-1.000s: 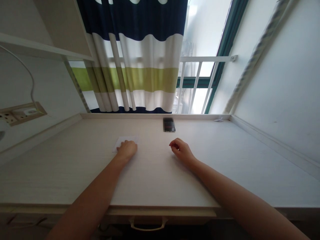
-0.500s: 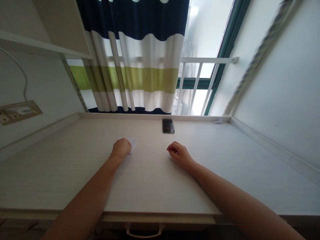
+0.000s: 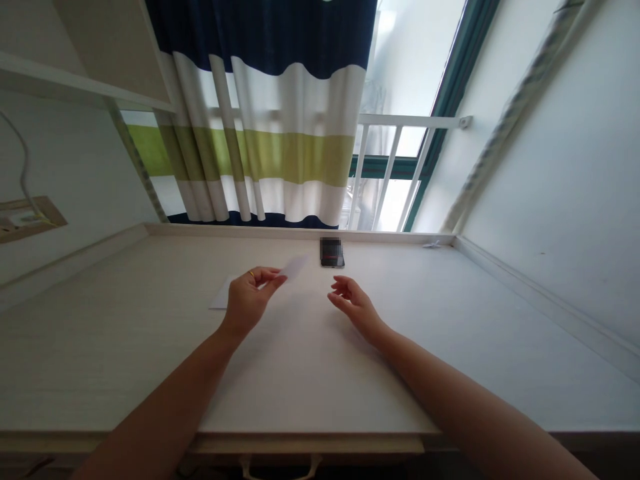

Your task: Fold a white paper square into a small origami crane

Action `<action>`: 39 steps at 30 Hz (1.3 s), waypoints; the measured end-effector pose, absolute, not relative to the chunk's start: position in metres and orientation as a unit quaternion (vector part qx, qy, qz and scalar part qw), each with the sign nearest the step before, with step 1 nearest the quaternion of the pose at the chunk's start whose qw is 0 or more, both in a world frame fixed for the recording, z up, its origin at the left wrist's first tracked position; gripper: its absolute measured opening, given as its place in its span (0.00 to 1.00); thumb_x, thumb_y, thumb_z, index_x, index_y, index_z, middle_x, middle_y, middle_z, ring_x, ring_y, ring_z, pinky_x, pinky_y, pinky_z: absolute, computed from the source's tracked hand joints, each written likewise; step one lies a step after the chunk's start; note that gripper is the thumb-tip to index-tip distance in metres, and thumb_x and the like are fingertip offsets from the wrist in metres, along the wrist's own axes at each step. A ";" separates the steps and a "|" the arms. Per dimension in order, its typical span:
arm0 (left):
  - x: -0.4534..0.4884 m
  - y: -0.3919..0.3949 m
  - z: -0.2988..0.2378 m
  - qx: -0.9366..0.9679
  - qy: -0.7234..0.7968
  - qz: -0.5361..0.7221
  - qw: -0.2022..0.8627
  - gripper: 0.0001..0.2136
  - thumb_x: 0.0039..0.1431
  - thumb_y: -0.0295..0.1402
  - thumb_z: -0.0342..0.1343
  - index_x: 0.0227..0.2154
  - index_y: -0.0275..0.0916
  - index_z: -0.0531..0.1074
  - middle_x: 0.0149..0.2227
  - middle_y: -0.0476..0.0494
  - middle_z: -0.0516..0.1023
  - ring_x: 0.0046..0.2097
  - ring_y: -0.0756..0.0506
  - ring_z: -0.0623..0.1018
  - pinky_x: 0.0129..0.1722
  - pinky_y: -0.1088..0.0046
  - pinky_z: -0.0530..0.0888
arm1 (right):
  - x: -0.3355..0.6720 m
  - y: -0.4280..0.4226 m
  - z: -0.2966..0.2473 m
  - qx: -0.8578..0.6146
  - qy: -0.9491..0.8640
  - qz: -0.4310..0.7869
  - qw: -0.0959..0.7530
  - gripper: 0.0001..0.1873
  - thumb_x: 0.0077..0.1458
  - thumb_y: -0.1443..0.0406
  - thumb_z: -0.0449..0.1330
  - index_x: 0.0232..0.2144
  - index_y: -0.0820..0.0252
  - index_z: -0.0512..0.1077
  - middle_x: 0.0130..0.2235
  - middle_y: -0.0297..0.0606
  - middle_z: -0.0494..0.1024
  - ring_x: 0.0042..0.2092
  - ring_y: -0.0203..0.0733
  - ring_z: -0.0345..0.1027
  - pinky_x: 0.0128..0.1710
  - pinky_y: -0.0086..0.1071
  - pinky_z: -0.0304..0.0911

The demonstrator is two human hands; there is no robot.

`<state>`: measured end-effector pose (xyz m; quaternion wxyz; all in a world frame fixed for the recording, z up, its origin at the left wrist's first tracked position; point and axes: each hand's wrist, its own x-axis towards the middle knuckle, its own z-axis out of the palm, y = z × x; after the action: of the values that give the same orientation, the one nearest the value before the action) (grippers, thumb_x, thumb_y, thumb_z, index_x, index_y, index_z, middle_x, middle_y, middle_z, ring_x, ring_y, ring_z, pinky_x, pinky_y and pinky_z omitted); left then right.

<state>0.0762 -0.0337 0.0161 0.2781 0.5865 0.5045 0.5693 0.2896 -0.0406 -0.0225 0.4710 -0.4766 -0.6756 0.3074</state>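
Note:
A thin white sheet of paper [image 3: 296, 266] is pinched between the thumb and fingers of my left hand [image 3: 250, 293], raised a little over the white desk [image 3: 300, 373]. More white paper [image 3: 219, 295] lies flat on the desk, partly hidden behind that hand. To the right, my right hand [image 3: 354, 300] holds nothing; its fingers are curled loosely with the thumb apart from them. Beyond the hands, a small dark rectangular object [image 3: 332, 253] rests near the back of the desk, its surface pixelated.
A small white folded-looking piece [image 3: 432, 245] lies in the back right corner. A raised rim [image 3: 240, 231] runs along the desk's back. Below the front edge is a drawer handle [image 3: 280, 475]. A wall socket [image 3: 30, 219] with a cable is at left, a striped curtain [image 3: 300, 157] behind.
My left hand has lifted a sheet of paper off the desk and moved it rightward. My right hand's fingers have opened from a tighter curl. The view has shifted slightly.

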 end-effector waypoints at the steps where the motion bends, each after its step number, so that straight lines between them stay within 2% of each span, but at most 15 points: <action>1: 0.080 -0.034 0.014 0.532 0.467 0.593 0.384 0.11 0.37 0.37 0.62 0.21 0.36 0.69 0.28 0.47 0.75 0.30 0.49 0.73 0.34 0.73 0.68 | 0.289 -0.041 -0.022 -0.468 -0.653 0.353 0.480 0.23 0.48 0.60 0.55 0.46 0.60 0.59 0.40 0.41 0.68 0.40 0.37 0.64 0.39 0.32 0.60; 2: 0.083 -0.033 0.012 0.472 0.436 0.600 0.476 0.12 0.33 0.36 0.64 0.19 0.35 0.68 0.23 0.50 0.73 0.27 0.51 0.71 0.31 0.74 0.68 | 0.289 -0.041 -0.021 -0.452 -0.630 0.403 0.486 0.25 0.47 0.59 0.56 0.48 0.60 0.57 0.42 0.42 0.67 0.42 0.37 0.63 0.41 0.33 0.60; 4: 0.089 -0.032 0.007 0.440 0.424 0.590 0.528 0.14 0.31 0.37 0.64 0.17 0.35 0.65 0.19 0.53 0.70 0.23 0.53 0.69 0.27 0.76 0.67 | 0.287 -0.042 -0.019 -0.405 -0.591 0.503 0.484 0.26 0.45 0.59 0.58 0.48 0.58 0.58 0.42 0.41 0.68 0.43 0.38 0.63 0.42 0.34 0.59; 6: 0.094 -0.030 0.002 0.427 0.426 0.575 0.552 0.15 0.30 0.37 0.65 0.16 0.35 0.64 0.18 0.53 0.70 0.22 0.54 0.68 0.24 0.77 0.66 | 0.285 -0.044 -0.017 -0.358 -0.571 0.564 0.476 0.23 0.45 0.59 0.59 0.45 0.59 0.62 0.40 0.40 0.70 0.41 0.39 0.64 0.41 0.34 0.60; 13: 0.110 -0.031 -0.011 0.413 0.431 0.519 0.612 0.16 0.31 0.37 0.64 0.16 0.35 0.63 0.14 0.56 0.64 0.16 0.58 0.60 0.15 0.81 0.55 | 0.281 -0.044 -0.020 -0.391 -0.482 0.618 0.482 0.15 0.39 0.59 0.63 0.29 0.64 0.72 0.29 0.37 0.75 0.30 0.38 0.67 0.32 0.33 0.61; 15: 0.110 -0.031 -0.013 0.418 0.427 0.498 0.629 0.15 0.33 0.36 0.64 0.16 0.36 0.62 0.14 0.56 0.64 0.16 0.57 0.61 0.15 0.82 0.56 | 0.282 -0.043 -0.021 -0.398 -0.471 0.615 0.490 0.15 0.38 0.59 0.63 0.28 0.64 0.72 0.28 0.38 0.75 0.29 0.38 0.67 0.31 0.33 0.61; 19: 0.107 -0.029 -0.015 0.428 0.411 0.451 0.666 0.12 0.36 0.35 0.63 0.20 0.35 0.64 0.19 0.53 0.69 0.21 0.54 0.68 0.19 0.81 0.64 | 0.284 -0.041 -0.023 -0.402 -0.458 0.622 0.492 0.15 0.38 0.59 0.64 0.27 0.65 0.73 0.27 0.38 0.76 0.30 0.40 0.68 0.32 0.34 0.62; 23: 0.101 -0.026 -0.018 0.453 0.389 0.405 0.693 0.13 0.40 0.33 0.60 0.31 0.36 0.68 0.26 0.49 0.73 0.24 0.51 0.72 0.20 0.77 0.70 | 0.286 -0.039 -0.024 -0.399 -0.457 0.633 0.480 0.14 0.38 0.60 0.64 0.28 0.66 0.73 0.27 0.39 0.75 0.29 0.40 0.68 0.31 0.35 0.63; 26: 0.100 -0.026 -0.019 0.475 0.374 0.383 0.699 0.16 0.42 0.32 0.59 0.38 0.37 0.68 0.28 0.47 0.74 0.23 0.51 0.72 0.18 0.76 0.71 | 0.287 -0.040 -0.023 -0.381 -0.460 0.657 0.461 0.15 0.38 0.61 0.64 0.30 0.65 0.73 0.28 0.39 0.75 0.27 0.39 0.67 0.27 0.34 0.64; 29: 0.101 -0.027 -0.019 0.481 0.358 0.373 0.708 0.15 0.43 0.32 0.58 0.38 0.37 0.68 0.29 0.46 0.75 0.23 0.51 0.72 0.18 0.76 0.71 | 0.289 -0.044 -0.020 -0.362 -0.458 0.689 0.429 0.16 0.38 0.63 0.64 0.33 0.64 0.72 0.29 0.39 0.75 0.27 0.39 0.68 0.25 0.34 0.65; 32: 0.103 -0.028 -0.018 0.476 0.348 0.360 0.722 0.12 0.43 0.31 0.58 0.34 0.36 0.70 0.27 0.48 0.74 0.23 0.52 0.72 0.19 0.76 0.71 | 0.292 -0.047 -0.016 -0.360 -0.451 0.695 0.429 0.13 0.38 0.65 0.64 0.30 0.65 0.73 0.29 0.38 0.75 0.29 0.38 0.68 0.27 0.33 0.65; 34: 0.104 -0.028 -0.018 0.468 0.346 0.360 0.729 0.11 0.44 0.31 0.58 0.33 0.36 0.70 0.26 0.48 0.73 0.23 0.52 0.71 0.20 0.77 0.71 | 0.294 -0.048 -0.014 -0.355 -0.451 0.699 0.426 0.13 0.39 0.65 0.63 0.32 0.63 0.73 0.28 0.37 0.75 0.27 0.38 0.68 0.26 0.33 0.66; 37: 0.105 -0.027 -0.017 0.449 0.351 0.370 0.734 0.13 0.45 0.31 0.57 0.36 0.37 0.70 0.26 0.49 0.72 0.23 0.53 0.72 0.22 0.78 0.72 | 0.296 -0.047 -0.012 -0.353 -0.458 0.702 0.417 0.17 0.41 0.65 0.62 0.38 0.59 0.72 0.29 0.35 0.74 0.26 0.38 0.67 0.23 0.34 0.66; 39: 0.106 -0.026 -0.017 0.432 0.355 0.373 0.740 0.14 0.46 0.31 0.57 0.39 0.39 0.68 0.26 0.50 0.71 0.25 0.53 0.72 0.24 0.77 0.72 | 0.296 -0.046 -0.012 -0.359 -0.462 0.693 0.422 0.16 0.41 0.64 0.61 0.37 0.58 0.73 0.29 0.35 0.74 0.26 0.37 0.67 0.22 0.34 0.66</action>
<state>0.1055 -0.0264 -0.0172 0.7403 0.4319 0.3549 0.3735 0.2965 -0.0464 -0.0119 0.4220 -0.3589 -0.4620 0.6926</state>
